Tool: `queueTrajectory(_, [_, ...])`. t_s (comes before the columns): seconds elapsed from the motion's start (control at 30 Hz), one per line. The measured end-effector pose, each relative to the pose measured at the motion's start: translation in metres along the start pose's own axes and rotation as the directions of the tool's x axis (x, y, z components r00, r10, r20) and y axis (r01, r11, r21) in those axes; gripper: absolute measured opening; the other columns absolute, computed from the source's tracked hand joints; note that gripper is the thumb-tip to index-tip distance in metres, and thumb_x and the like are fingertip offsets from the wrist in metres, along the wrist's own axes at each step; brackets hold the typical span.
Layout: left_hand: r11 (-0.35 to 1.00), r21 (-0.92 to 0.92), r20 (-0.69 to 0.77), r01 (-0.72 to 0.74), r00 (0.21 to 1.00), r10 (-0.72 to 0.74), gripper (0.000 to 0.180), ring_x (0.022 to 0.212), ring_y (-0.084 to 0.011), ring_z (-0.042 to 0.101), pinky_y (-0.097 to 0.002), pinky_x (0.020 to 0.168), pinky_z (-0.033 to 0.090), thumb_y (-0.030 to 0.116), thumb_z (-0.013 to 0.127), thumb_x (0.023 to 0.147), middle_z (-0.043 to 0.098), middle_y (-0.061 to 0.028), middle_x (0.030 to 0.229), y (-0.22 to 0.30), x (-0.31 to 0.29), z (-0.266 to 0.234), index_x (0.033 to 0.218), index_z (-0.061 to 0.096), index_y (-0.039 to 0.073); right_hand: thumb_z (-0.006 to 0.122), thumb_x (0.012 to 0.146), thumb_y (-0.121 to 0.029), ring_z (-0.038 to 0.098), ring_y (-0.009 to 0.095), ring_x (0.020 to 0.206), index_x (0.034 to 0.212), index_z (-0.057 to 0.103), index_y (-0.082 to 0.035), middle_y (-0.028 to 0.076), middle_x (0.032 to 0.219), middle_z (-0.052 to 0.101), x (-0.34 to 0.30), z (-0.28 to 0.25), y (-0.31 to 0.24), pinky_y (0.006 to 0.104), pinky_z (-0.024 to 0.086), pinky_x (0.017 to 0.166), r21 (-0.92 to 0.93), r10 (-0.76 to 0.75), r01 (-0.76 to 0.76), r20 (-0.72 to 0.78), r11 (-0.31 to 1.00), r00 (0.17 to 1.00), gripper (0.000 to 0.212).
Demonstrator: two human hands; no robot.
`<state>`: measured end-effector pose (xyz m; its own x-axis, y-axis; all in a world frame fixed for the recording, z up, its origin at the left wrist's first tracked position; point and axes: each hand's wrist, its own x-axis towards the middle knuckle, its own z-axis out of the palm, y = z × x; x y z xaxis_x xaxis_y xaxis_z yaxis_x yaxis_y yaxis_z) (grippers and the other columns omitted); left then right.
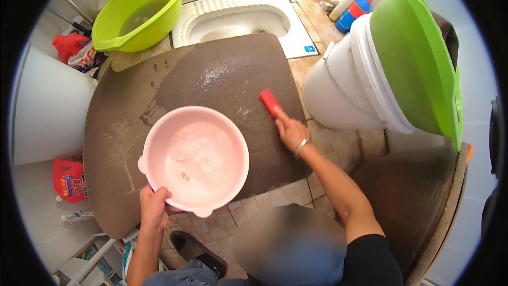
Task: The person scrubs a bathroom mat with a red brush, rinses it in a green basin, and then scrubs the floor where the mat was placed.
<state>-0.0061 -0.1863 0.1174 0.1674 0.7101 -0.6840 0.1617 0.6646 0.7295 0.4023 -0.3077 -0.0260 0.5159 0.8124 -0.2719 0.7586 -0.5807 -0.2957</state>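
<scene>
My left hand [153, 206] grips the near-left rim of a pink plastic basin [154, 156], thumb on top. Some clear water appears to lie in the basin, which is held above a large brown-grey mat [206, 69]. The mat's upper middle is dark and wet, with a pale tree-like pattern at its left. My right hand [292, 133], with a bracelet at the wrist, is closed around a red scrub brush [271, 103]. The brush is over the right part of the mat; its bristles do not show, so I cannot tell whether it touches.
Beyond the mat is a white squat toilet [238, 21], with a green tub [140, 13] of water to its left. At right, a white bucket [338, 82] stands beside a large green basin [413, 58]. A blue bottle [353, 15] is behind the bucket; a red pouch [70, 180] is at left.
</scene>
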Motion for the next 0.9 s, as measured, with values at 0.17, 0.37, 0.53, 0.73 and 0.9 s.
queueTrajectory(0.17, [0.99, 0.107, 0.053, -0.087, 0.995, 0.082, 0.037, 0.064, -0.028, 0.074, -0.0347, 0.048, 0.064, 0.003, 0.055, 0.079, 0.073, -0.0214, 0.093, 0.038, 0.025, 0.03, 0.111, 0.061, -0.016, 0.056, 0.103, -0.036, 0.07, 0.047, 0.08, 0.152, 0.048, -0.028, 0.024, 0.087, 0.072, -0.014, 0.047, -0.048, 0.0594, 0.055, 0.073, 0.128, -0.024, 0.032, -0.067, 0.991, 0.997, 0.051])
queueTrajectory(0.37, [0.985, 0.112, 0.03, -0.127, 0.992, 0.125, 0.037, 0.066, -0.0276, 0.075, -0.0335, 0.047, 0.064, 0.003, 0.055, 0.08, 0.072, -0.0225, 0.094, 0.06, 0.037, 0.036, 0.112, 0.06, -0.016, 0.055, 0.103, -0.037, 0.071, 0.045, 0.078, 0.152, 0.042, -0.038, 0.022, 0.08, 0.07, 0.014, 0.006, -0.033, 0.0573, 0.057, 0.072, 0.084, -0.094, 0.094, -0.004, 0.992, 0.996, 0.051])
queueTrajectory(0.53, [0.94, 0.18, 0.061, -0.289, 0.957, 0.282, 0.04, 0.063, -0.0242, 0.073, -0.0302, 0.044, 0.062, 0.003, 0.055, 0.08, 0.072, -0.0193, 0.093, 0.098, 0.046, 0.042, 0.115, 0.06, -0.015, 0.054, 0.104, -0.033, 0.071, 0.047, 0.087, 0.159, 0.036, -0.031, 0.028, 0.091, 0.072, -0.001, 0.042, -0.094, 0.0573, 0.056, 0.079, 0.238, -0.275, 0.234, 0.159, 0.943, 0.948, 0.058])
queueTrajectory(0.73, [0.958, 0.109, -0.077, -0.266, 0.958, 0.275, 0.041, 0.067, -0.0247, 0.074, -0.0313, 0.046, 0.063, 0.004, 0.055, 0.081, 0.072, -0.0194, 0.095, 0.079, 0.053, -0.002, 0.118, 0.057, -0.015, 0.052, 0.105, -0.048, 0.071, 0.042, 0.084, 0.148, 0.048, -0.051, 0.021, 0.098, 0.068, 0.044, -0.002, -0.054, 0.0523, 0.056, 0.072, 0.051, -0.014, 0.017, -0.049, 0.999, 0.999, 0.043])
queueTrajectory(0.9, [0.982, -0.01, -0.197, -0.188, 0.963, 0.182, 0.036, 0.065, -0.0246, 0.073, -0.0314, 0.044, 0.061, 0.004, 0.056, 0.081, 0.072, -0.018, 0.093, 0.033, 0.038, -0.036, 0.114, 0.058, -0.013, 0.053, 0.105, -0.043, 0.071, 0.046, 0.088, 0.154, 0.046, -0.036, 0.024, 0.093, 0.069, 0.033, 0.041, -0.108, 0.056, 0.056, 0.079, 0.117, -0.083, 0.078, 0.034, 0.99, 0.996, 0.051])
